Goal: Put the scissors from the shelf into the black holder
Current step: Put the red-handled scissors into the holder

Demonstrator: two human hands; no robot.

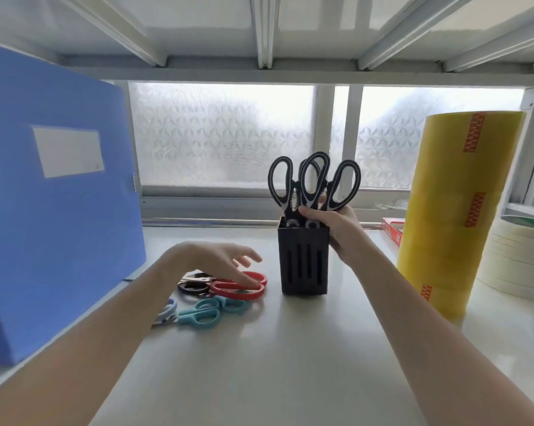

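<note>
A black slotted holder (304,265) stands upright on the white shelf (259,348). Two pairs of black-and-white scissors (315,182) stick out of its top, handles up. My right hand (336,224) grips the holder's upper right side, with the thumb across the scissors' lower handles. Left of the holder lie red scissors (247,292), a dark pair (195,284), teal scissors (202,313) and a blue-and-white pair (167,312). My left hand (210,259) hovers open over this pile, its fingertips touching the red handles.
A large blue file box (53,210) stands at the left. A tall yellow stack of tape rolls (456,210) and a stack of cream tape rolls (518,256) stand at the right. A red box (393,230) lies behind. The shelf above hangs low.
</note>
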